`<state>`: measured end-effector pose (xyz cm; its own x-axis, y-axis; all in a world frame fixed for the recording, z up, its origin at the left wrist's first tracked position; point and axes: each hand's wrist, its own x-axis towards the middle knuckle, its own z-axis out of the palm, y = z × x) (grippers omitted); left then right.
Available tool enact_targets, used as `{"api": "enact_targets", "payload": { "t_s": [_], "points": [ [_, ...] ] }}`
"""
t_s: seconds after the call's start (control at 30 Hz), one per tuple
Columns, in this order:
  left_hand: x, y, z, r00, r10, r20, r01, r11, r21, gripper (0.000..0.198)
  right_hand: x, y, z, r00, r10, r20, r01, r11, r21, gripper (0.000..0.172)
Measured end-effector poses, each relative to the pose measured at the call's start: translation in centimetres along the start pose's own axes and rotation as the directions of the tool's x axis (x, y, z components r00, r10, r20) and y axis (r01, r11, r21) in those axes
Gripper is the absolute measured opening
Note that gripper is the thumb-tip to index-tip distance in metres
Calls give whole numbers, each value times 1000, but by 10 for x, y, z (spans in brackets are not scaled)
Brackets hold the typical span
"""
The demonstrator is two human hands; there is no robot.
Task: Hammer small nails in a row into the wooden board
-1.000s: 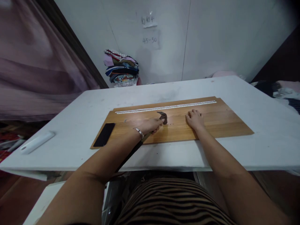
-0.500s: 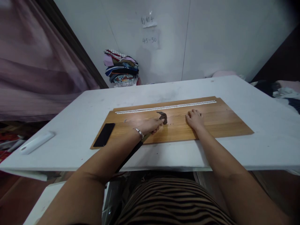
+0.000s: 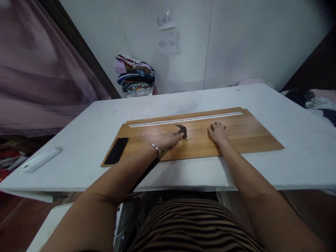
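Observation:
A long wooden board (image 3: 244,140) lies on the white table (image 3: 86,140). My left hand (image 3: 168,140) is closed round the handle of a hammer, close under its dark head (image 3: 182,130), which rests on the board; the handle runs back under my forearm. My right hand (image 3: 217,133) lies flat on the board to the right, fingers slightly curled, holding nothing. A few tiny dark specks, perhaps nails, sit on the board between the hammer head and my right hand. A thin sparkling white strip (image 3: 183,120) runs along the board's far edge.
A black phone (image 3: 117,151) lies on the board's left end. A white oblong object (image 3: 40,159) sits near the table's left edge. A stack of folded fabrics (image 3: 135,76) stands against the white wall behind. More cloth lies at the far right (image 3: 319,101).

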<state>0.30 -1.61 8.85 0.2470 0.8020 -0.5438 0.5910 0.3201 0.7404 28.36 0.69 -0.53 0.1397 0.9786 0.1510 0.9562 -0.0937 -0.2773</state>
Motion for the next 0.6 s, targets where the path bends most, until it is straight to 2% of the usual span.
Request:
{"api": "enact_targets", "payload": {
  "t_s": [0.23,0.6],
  "points": [
    [5,-3,-2,998,57,3,-57,998,15,42,0,0,0,1000,0,-1,0,1000,-1,38],
    [3,-2,-2,999,30,12,-31,999,17,39,-1,0,1,1000,-7,-22,8,1000,10,34]
  ]
}}
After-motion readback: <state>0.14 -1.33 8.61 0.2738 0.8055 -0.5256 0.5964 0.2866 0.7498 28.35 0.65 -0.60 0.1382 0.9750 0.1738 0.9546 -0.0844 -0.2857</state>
